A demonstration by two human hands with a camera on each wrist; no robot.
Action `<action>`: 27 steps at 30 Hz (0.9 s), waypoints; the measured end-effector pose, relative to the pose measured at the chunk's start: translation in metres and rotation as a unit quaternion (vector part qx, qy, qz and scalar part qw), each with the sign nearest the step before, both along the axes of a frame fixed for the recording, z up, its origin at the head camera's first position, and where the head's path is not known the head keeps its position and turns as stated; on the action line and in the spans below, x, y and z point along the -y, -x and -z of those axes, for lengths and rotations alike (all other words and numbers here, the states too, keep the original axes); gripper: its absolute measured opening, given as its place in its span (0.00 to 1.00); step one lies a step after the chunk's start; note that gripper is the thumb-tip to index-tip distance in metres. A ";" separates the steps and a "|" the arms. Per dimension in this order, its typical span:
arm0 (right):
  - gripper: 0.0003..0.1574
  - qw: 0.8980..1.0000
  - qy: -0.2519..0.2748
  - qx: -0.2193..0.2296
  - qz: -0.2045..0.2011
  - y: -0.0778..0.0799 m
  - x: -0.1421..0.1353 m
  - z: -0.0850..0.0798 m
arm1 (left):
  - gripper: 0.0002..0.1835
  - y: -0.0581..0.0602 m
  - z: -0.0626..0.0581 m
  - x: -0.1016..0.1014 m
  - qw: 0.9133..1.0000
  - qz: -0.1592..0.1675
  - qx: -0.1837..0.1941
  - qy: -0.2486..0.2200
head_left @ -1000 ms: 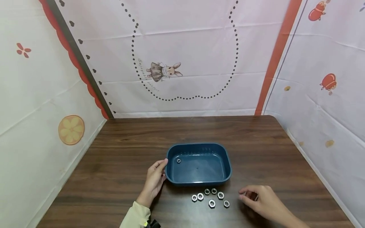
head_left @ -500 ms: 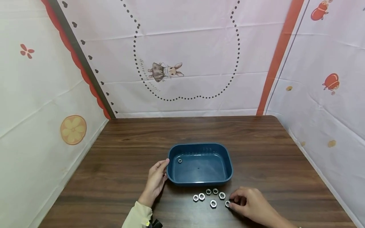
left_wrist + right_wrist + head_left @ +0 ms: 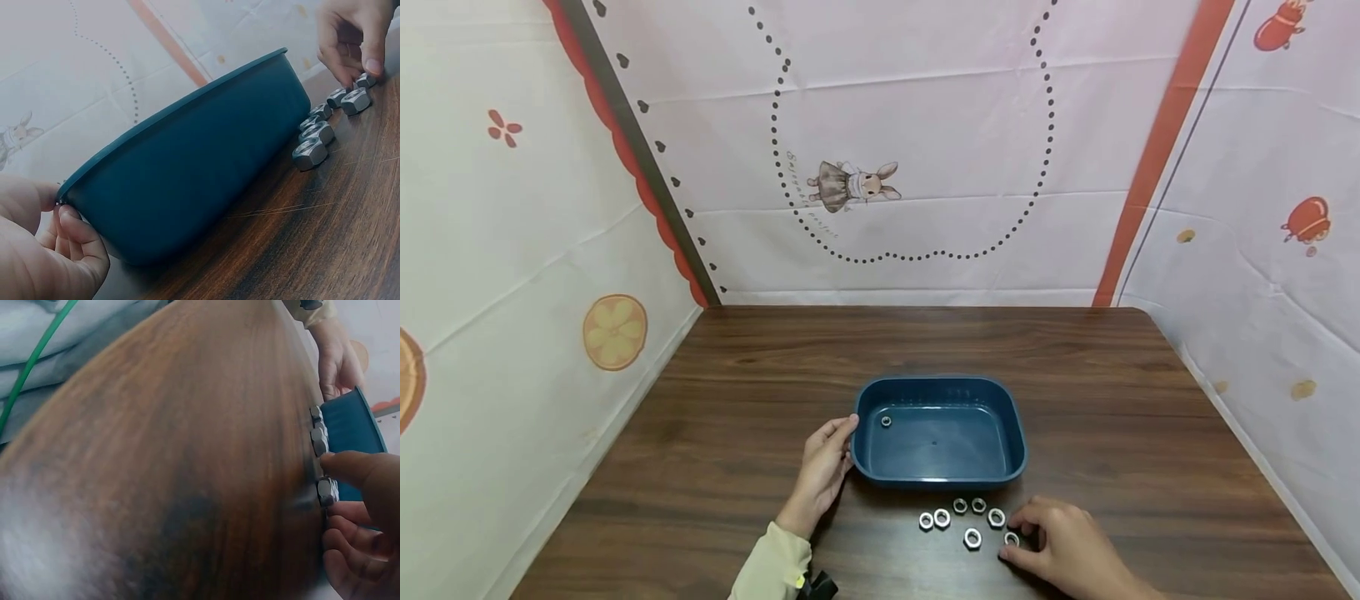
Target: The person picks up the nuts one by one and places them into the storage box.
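Observation:
My left hand pinches the left rim of a blue plastic tray between thumb and fingers. Inside it, one small hex nut lies near the left wall. At the lower right, my right hand has thumb and forefinger on either side of a metal hex nut on the table, filling the gap between them. Several other hex nuts are spread in front of the tray. In the right wrist view the held nut shows between thumb and finger.
A brown wood-grain table carries everything. White patterned cloth hangs behind and along both sides. Beyond the table edge in the right wrist view lie grey fabric and a green cord.
My right hand has come in from the right to the rightmost nut, thumb and forefinger now around it. My left hand stays on the rim. The head view has shifted slightly.

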State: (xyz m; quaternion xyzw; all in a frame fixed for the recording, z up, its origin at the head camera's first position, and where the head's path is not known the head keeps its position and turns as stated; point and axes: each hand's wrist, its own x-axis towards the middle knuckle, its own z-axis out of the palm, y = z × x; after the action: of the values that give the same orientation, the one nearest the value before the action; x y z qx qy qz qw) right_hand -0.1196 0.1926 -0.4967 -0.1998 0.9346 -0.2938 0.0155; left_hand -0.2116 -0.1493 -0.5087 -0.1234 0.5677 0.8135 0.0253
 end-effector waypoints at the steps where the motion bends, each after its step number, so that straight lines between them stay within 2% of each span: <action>1: 0.16 1.000 -0.003 -0.001 0.001 0.000 0.000 0.000 | 0.14 0.000 0.000 0.000 1.000 0.000 0.000 -0.001; 8: 0.11 1.000 0.005 0.010 -0.011 -0.002 -0.001 0.003 | 0.15 -0.001 -0.002 -0.001 1.000 0.000 0.000 0.009; 11: 0.09 1.000 0.025 -0.007 -0.012 -0.004 -0.003 0.004 | 0.14 -0.001 -0.002 -0.001 1.000 0.000 -0.001 0.008; 18: 0.08 0.993 0.068 -0.096 0.009 -0.010 -0.012 0.004 | 0.13 -0.002 0.000 0.000 1.000 -0.002 -0.003 0.010; 21: 0.10 0.986 0.078 -0.147 0.006 -0.009 -0.016 0.000 | 0.12 -0.002 -0.001 0.000 1.000 -0.002 -0.004 0.011; 25: 0.14 0.973 0.092 -0.210 -0.004 -0.003 -0.020 -0.013 | 0.11 -0.001 -0.001 0.000 1.000 -0.005 -0.005 0.010; 27: 0.15 0.971 0.095 -0.219 -0.006 0.003 -0.022 -0.024 | 0.11 -0.001 -0.001 0.000 1.000 -0.006 -0.003 0.010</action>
State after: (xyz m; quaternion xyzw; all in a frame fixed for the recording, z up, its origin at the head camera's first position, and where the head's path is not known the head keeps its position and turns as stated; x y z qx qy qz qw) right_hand -0.1225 0.2142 -0.4724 -0.2654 0.8818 -0.3303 -0.2072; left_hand -0.2110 -0.1496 -0.5075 -0.1243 0.5749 0.8085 0.0175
